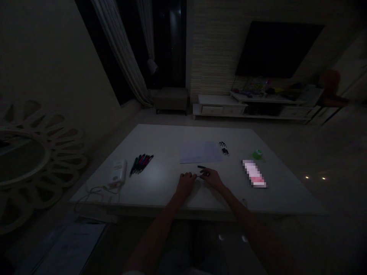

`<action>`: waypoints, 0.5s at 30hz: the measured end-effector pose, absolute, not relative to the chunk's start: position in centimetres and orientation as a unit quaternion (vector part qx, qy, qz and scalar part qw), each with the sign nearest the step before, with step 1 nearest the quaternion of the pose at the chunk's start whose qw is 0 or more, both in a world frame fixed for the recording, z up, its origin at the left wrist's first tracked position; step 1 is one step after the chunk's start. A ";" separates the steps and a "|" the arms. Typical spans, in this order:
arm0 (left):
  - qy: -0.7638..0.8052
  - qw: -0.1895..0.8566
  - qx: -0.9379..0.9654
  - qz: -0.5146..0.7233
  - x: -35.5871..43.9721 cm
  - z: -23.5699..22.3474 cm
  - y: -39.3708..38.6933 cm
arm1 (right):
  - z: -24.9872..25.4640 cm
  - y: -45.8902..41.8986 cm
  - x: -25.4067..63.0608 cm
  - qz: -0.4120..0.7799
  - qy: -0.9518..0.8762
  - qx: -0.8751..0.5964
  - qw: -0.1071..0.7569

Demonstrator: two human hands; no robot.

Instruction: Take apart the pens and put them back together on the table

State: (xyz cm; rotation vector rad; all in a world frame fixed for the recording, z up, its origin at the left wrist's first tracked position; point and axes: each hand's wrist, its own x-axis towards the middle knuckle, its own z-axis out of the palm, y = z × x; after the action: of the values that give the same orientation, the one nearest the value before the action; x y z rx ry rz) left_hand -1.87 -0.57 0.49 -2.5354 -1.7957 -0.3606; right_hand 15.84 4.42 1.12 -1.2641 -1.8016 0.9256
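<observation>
Thin dark part [198, 176] held between my hands, too small to identify.
My left hand [187, 182] grips one end, right hand [212, 178] pinches the other; dark pen-like piece [201, 167] just beyond my grip, paper [199, 152] past it.

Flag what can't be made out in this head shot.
All in the head view:
Thin dark item between left hand and right hand: ends covered by the hands, too small to identify.
Pink-and-white rectangular screen: pixelated, content unreadable.
Round mirror with pale petal-shaped frame: cut off by left edge.
White rectangular paper: too dim to tell any writing.
</observation>
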 end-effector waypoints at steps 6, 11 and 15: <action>-0.626 0.019 -0.770 -0.122 -1.7 0.3 -0.2 | -0.4 5.0 17.0 0.282 -0.644 -0.562 0.435; -0.643 0.021 -0.754 -0.129 -1.6 0.4 -0.3 | -1.0 5.4 15.9 0.220 -0.702 -0.577 0.355; -0.647 0.019 -0.754 -0.114 -1.6 0.5 -0.3 | -1.1 6.1 15.2 0.215 -0.712 -0.571 0.349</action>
State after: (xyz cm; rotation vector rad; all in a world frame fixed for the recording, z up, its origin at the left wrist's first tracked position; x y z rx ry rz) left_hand -1.61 -0.28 0.55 -2.3405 -2.0071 -0.3542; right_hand 15.16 6.09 -1.05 -1.4789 -1.8440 0.5571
